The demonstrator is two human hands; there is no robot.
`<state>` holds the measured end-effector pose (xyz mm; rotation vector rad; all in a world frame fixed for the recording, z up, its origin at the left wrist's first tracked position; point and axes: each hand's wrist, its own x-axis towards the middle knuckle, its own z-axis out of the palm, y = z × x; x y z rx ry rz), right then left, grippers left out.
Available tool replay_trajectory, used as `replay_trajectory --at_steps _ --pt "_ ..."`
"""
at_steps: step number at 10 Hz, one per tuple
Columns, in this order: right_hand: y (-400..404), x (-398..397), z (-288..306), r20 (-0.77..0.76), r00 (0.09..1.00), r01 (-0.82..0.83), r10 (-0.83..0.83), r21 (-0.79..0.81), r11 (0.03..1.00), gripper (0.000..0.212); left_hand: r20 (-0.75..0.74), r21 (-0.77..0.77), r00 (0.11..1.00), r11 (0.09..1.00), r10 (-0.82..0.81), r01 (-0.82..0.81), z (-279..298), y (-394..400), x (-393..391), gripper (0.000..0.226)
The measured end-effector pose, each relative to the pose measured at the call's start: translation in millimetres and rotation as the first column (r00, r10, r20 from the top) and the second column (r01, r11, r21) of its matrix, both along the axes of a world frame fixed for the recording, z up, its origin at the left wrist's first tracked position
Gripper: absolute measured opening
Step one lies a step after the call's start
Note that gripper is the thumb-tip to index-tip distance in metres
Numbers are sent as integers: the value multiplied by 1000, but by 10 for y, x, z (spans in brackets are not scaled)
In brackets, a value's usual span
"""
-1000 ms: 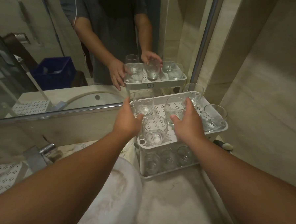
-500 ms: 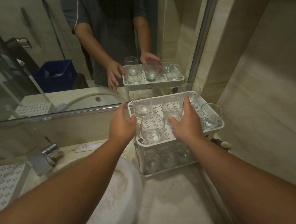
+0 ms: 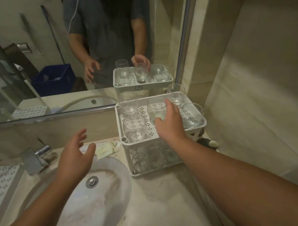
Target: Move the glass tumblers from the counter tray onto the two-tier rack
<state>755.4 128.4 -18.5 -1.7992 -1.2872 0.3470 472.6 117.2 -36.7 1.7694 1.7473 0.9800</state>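
On the counter, right of the basin:
Rack: white plastic two-tier rack with perforated top shelf, backed against the mirror, its reflection visible above.
Top tier: five clear glass tumblers upright; back-left tumbler, front-left tumbler, middle tumbler, back-right tumbler, right-edge tumbler at the rack's right rim.
Lower tier: more clear tumblers in a row, seen through the rack's open front; count unclear.
Right hand: right hand over the rack's top tier, fingers on the right side of the middle tumbler, thumb at its lower front; a loose wrap, cannot tell if the grip is firm.
Left hand: left hand left of the rack, above the round white ceramic basin, fingers spread wide, holding nothing, touching nothing.
Tray: white perforated counter tray far left of the rack, at frame edge; no glasses seen on the visible part.
Other: chrome faucet left of the rack behind the basin; small white packets just left of the rack's base; dark pebble-like objects at the rack's right foot.
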Motion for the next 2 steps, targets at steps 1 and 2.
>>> replay_trajectory --at_steps 1,2 --pt "-47 -4 28 -16 999 -38 38 25 999 66 -80 46 997 999 -17 21 157 -93 -24 59" --pt "-88 7 99 -31 999 -37 40 83 996 62 -171 113 985 992 -31 51 350 -123 -25 60"
